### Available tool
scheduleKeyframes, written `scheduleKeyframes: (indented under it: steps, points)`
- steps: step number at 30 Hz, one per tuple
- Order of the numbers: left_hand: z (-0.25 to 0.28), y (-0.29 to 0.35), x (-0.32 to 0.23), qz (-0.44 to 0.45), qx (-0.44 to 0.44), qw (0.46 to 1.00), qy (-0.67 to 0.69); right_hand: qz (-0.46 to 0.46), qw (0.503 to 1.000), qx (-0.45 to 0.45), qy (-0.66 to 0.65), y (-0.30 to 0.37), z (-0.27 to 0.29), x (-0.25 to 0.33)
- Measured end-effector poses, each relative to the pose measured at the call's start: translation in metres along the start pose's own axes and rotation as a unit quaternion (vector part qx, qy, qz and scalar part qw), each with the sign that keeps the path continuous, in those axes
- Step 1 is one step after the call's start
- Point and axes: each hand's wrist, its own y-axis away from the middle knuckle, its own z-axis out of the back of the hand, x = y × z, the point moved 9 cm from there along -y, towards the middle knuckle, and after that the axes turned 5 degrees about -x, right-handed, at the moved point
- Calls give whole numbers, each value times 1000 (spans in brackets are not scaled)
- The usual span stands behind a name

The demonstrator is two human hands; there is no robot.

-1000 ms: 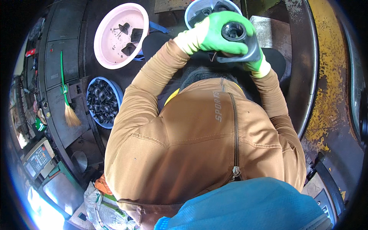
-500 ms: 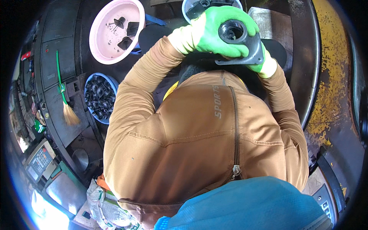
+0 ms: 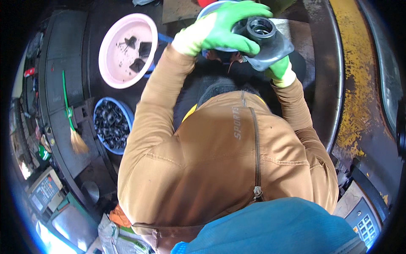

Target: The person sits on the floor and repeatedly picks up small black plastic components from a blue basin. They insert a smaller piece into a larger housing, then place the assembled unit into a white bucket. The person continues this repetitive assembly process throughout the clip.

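Note:
A black moulded part (image 3: 277, 44) with a round open neck and a squarish flange is held up beyond my chest, its neck facing up toward me. My right hand (image 3: 280, 68), in a green glove with a pale cuff, grips it from beneath at the flange; most of its fingers are hidden behind the part. My left hand (image 3: 224, 29), gloved the same way, is beside the neck. Its fingers are stretched out and apart, with the thumb near the flange; whether they still touch the part I cannot tell.
A pink basin (image 3: 112, 53) with a few black pieces stands at the far left. Below it is a blue tub (image 3: 129, 112) full of small black pieces. Another pale blue basin (image 3: 203, 13) is partly behind my left hand. A broom (image 3: 76, 139) leans at left; worn yellow metal (image 3: 359, 84) runs along the right.
The black part has moved slightly right and tilted, showing more of its flange. My left fingers, earlier wrapped round its neck, have spread. My right hand has moved slightly left, still beneath the part.

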Motion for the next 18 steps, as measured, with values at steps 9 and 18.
scheduleKeyframes:
  steps: [9, 18]
  points:
    - [-12, 23, -10, -151, -248, 956, 39, -198, 949, -61, -237, 11, -7, -15]
    - [-20, 26, -22, -164, -63, 980, 96, 6, 995, 100, -30, 10, 0, 31]
